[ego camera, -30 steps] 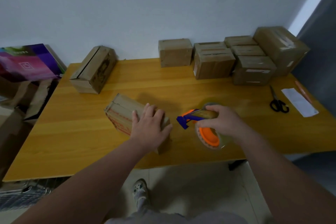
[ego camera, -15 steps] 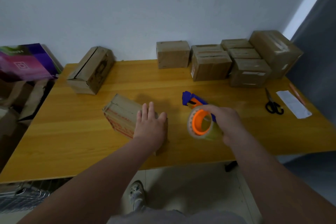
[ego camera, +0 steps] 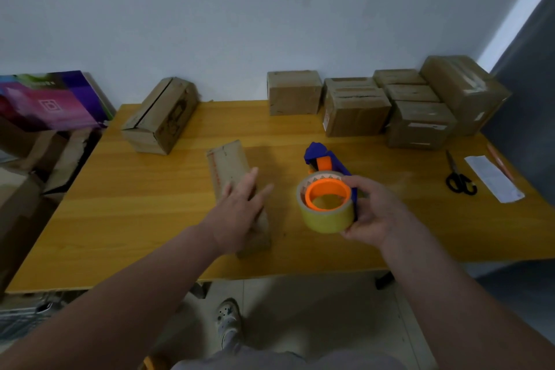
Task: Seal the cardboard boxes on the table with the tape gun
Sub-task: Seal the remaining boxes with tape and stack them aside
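My left hand (ego camera: pixel 240 216): fingers straight, flat on oblong cardboard box (ego camera: pixel 228 165), desk (ego camera: pixel 144 219) front edge. Right hand (ego camera: pixel 375 213): fingers curled round blue-orange tape gun (ego camera: pixel 327 207).

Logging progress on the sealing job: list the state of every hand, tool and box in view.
left hand, flat on the near box, fingers straight.
right hand, gripping the tape gun.
tape gun, held, not touching any box.
near box, lying flat, flaps closed.
left rear box, closed, top seam showing.
scissors, blades together, lying flat.
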`<state>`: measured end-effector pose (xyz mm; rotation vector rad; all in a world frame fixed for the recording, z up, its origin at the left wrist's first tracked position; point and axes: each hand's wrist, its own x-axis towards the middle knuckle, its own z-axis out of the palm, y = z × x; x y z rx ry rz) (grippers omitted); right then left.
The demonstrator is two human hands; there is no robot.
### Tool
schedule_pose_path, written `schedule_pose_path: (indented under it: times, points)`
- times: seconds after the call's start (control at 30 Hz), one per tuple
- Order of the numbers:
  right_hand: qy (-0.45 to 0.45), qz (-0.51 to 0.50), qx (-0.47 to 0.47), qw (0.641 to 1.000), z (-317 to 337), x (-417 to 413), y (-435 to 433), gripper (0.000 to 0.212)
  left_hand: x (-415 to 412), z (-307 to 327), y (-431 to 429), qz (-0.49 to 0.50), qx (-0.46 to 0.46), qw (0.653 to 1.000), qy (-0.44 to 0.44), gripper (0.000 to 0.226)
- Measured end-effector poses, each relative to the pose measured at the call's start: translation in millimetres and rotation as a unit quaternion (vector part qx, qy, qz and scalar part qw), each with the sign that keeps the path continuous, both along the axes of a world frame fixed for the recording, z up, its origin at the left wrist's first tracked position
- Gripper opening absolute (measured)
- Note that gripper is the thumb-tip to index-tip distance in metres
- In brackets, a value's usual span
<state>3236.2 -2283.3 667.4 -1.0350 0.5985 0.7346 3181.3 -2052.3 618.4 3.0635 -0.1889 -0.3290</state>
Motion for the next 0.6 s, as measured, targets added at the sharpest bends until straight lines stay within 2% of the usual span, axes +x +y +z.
schedule_pose_path:
  times: [0.07, 0.13, 0.33, 0.5, 0.53, 0.6]
  points:
    - [-0.007, 0.011, -0.012, 1.000, 1, -1, 3, 0.051, -2, -2, 0, 0.076, 0.004, 0.997, 0.014, 0.107]
    - [-0.018, 0.026, -0.030, 0.999, 3, -2, 7, 0.037, -1, -5, 0, 0.102, -0.002, 0.995, 0.021, 0.113]
    - [-0.088, 0.092, -0.120, 0.985, 3, -2, 14, 0.034, 11, 1, 8, 0.025, 0.009, 0.999, 0.037, 0.115]
    - [-0.160, 0.138, -0.141, 0.967, 3, 0, 12, 0.093, 17, 2, 18, -0.010, -0.012, 0.999, 0.029, 0.111]
    - [-0.164, 0.148, -0.142, 0.965, 4, 1, 11, 0.090, 17, 2, 19, -0.014, -0.015, 1.000, 0.023, 0.105]
    - [-0.179, 0.177, -0.154, 0.955, 6, 2, 9, 0.059, 16, 3, 19, -0.008, -0.023, 1.000, 0.010, 0.093]
